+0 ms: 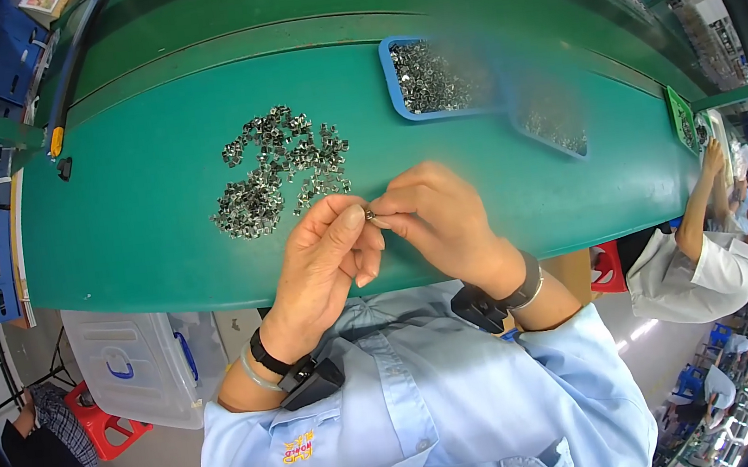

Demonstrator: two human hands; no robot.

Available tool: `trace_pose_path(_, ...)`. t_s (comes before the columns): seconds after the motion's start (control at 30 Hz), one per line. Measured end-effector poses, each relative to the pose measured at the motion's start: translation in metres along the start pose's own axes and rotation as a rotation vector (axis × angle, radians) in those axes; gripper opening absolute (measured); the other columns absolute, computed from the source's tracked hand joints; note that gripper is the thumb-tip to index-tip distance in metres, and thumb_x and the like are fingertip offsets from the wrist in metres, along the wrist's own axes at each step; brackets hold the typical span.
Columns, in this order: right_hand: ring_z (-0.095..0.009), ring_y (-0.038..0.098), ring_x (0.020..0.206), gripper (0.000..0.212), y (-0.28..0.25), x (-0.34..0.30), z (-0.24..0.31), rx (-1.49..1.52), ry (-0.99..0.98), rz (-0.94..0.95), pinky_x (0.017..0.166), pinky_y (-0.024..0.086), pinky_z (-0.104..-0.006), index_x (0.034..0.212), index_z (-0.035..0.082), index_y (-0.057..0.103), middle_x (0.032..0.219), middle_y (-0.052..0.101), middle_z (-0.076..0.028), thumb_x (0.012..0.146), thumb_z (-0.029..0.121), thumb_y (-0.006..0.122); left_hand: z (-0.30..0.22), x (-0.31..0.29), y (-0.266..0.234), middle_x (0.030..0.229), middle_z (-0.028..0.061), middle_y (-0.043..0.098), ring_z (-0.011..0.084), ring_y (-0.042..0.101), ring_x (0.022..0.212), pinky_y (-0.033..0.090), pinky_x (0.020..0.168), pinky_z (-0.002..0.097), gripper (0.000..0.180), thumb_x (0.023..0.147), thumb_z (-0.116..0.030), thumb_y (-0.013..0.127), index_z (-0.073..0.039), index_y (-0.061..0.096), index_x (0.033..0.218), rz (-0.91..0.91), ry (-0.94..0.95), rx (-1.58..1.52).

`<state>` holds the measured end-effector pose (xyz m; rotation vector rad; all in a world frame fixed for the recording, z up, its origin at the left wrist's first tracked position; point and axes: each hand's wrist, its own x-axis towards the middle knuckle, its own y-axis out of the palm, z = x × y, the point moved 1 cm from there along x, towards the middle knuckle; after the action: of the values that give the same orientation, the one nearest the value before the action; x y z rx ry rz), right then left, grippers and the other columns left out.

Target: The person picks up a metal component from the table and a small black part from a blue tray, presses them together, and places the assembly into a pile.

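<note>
Over the green tabletop (136, 197), near the pile of metal parts (248, 209), we observe the left hand (320, 249) and right hand (445, 217) jointly pinching one tiny dark part (370, 215); we judge it light, stiff and possibly slippery, best held by opposite edges

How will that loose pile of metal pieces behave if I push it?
The loose pile of metal pieces would probably scatter rather than slide as one, since stray bits lie apart at its edges. Each is likely light and stiff, being tiny and metallic. Angular shapes suggest little rolling.
</note>
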<state>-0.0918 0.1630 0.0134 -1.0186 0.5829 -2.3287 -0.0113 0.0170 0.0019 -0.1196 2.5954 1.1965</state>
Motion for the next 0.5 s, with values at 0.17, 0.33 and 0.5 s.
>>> trace_pose_path(0.17, -0.022, 0.060, 0.076, 0.019, 0.005, -0.006, 0.001, 0.008, 0.013, -0.047, 0.062, 0.048, -0.0311, 0.087, 0.008, 0.064, 0.083, 0.061, -0.005, 0.070, 0.005, 0.073, 0.003, 0.000, -0.002, 0.072, 0.0051, 0.059, 0.0112, 0.050, 0.054, 0.036, 0.045, 0.0228, 0.014, 0.094, -0.016, 0.054, -0.004, 0.054, 0.099, 0.029, 0.002, -0.019)
trace_pose_path(0.33, -0.021, 0.060, 0.076, 0.019, 0.009, -0.007, 0.004, 0.042, 0.032, -0.058, 0.062, 0.048, -0.0312, 0.087, 0.007, 0.064, 0.083, 0.061, -0.005, 0.071, 0.004, 0.072, 0.007, 0.002, -0.006, 0.072, 0.0052, 0.058, 0.0117, 0.049, 0.053, 0.035, 0.046, 0.0237, 0.012, 0.093, -0.016, 0.054, -0.005, 0.053, 0.097, 0.058, 0.016, -0.067)
trace_pose_path(0.5, -0.022, 0.060, 0.076, 0.017, 0.012, -0.011, 0.004, 0.113, 0.011, -0.088, 0.063, 0.048, -0.0317, 0.087, 0.006, 0.063, 0.083, 0.061, -0.006, 0.072, 0.004, 0.072, 0.013, 0.003, -0.007, 0.066, 0.0043, 0.055, 0.0112, 0.047, 0.050, 0.034, 0.045, 0.0247, 0.012, 0.094, -0.017, 0.053, -0.006, 0.051, 0.096, 0.141, 0.030, -0.158)
